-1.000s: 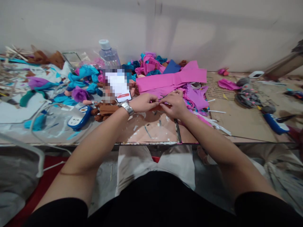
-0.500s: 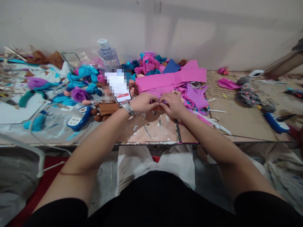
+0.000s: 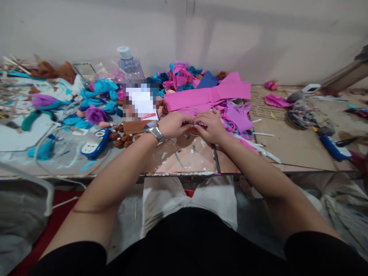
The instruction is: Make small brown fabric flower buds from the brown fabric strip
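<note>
My left hand (image 3: 174, 125), with a metal watch (image 3: 154, 131) on its wrist, and my right hand (image 3: 212, 124) meet over the table's near middle. Both have fingers pinched together on a small pink piece of crepe paper (image 3: 194, 122) between them, most of it hidden by the fingers. Just behind the hands lie long pink crepe paper strips (image 3: 208, 95) and a purple piece (image 3: 240, 119). A brown paper strip (image 3: 135, 126) lies left of my left wrist.
A water bottle (image 3: 129, 64) stands at the back. Teal and purple paper flowers (image 3: 96, 114) and scraps crowd the left. Blue glue guns lie at left (image 3: 93, 145) and right (image 3: 333, 147). White sticks (image 3: 263, 135) lie right of my hands. The table edge (image 3: 178, 174) runs near my lap.
Both hands have shifted slightly away from me and stay pinched together on the pink piece. The view has tilted a little.
</note>
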`<state>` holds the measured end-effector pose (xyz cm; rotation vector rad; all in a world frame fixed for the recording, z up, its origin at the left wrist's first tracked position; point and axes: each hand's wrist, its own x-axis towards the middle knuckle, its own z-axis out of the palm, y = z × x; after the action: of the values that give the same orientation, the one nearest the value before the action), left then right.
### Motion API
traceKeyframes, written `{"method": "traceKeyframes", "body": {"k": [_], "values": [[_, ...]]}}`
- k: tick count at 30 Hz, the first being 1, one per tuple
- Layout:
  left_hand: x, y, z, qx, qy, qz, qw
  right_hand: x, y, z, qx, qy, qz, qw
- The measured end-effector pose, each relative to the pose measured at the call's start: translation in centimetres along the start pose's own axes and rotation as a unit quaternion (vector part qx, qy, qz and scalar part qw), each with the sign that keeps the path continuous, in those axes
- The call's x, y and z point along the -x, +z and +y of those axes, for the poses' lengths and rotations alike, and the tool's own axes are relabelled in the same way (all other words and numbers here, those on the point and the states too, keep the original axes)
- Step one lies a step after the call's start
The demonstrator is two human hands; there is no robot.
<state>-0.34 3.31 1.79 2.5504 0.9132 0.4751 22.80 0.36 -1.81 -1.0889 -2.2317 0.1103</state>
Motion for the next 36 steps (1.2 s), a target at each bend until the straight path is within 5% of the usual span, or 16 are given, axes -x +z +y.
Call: {"method": "traceKeyframes", "body": {"k": [24, 36], "values": [[0.0, 0.8, 0.2, -0.144, 0.040, 0.039, 0.988, -0.4, 0.6, 1.1, -0.113, -0.006, 0.050, 0.992], [0.0, 1.1, 0.2, -0.155, 0.059, 0.064, 0.984, -0.2, 0.8, 1.1, -0.109, 0.008, 0.006, 0.994]]}}
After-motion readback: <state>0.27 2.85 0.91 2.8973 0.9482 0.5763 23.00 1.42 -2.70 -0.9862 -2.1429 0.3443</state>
